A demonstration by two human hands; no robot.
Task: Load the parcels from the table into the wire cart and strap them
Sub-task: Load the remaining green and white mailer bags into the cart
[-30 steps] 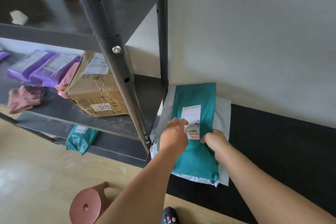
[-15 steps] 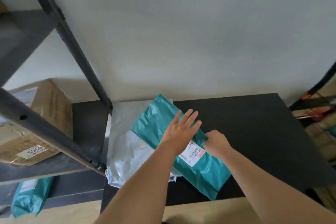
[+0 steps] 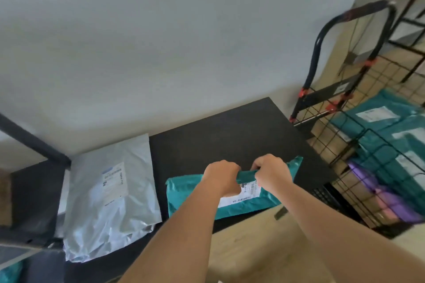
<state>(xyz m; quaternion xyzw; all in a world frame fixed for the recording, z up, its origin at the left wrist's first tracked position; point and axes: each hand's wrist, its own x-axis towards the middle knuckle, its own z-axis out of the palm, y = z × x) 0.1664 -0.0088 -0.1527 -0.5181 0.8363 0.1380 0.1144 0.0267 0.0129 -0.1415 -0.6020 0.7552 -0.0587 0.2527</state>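
A teal parcel [image 3: 188, 193] with a white label is held over the front edge of the black table [image 3: 230, 133]. My left hand [image 3: 222, 177] and my right hand [image 3: 271, 173] both grip its far edge, side by side. A silver-grey parcel [image 3: 108, 200] with a small label lies flat on the table's left end. The black wire cart [image 3: 351, 145] stands to the right of the table, with teal parcels [image 3: 377, 119] and purple ones [image 3: 386, 200] inside it.
A dark metal shelf rack [image 3: 34, 145] stands at the left, touching the table's end. The cart's curved handle [image 3: 345, 16] rises against the grey wall. Pale wooden floor [image 3: 253, 248] shows below the table's front edge.
The view has swung right, so the cart came into sight. Both hands have closed on the teal parcel and drawn it off the silver-grey one toward the right front of the table.
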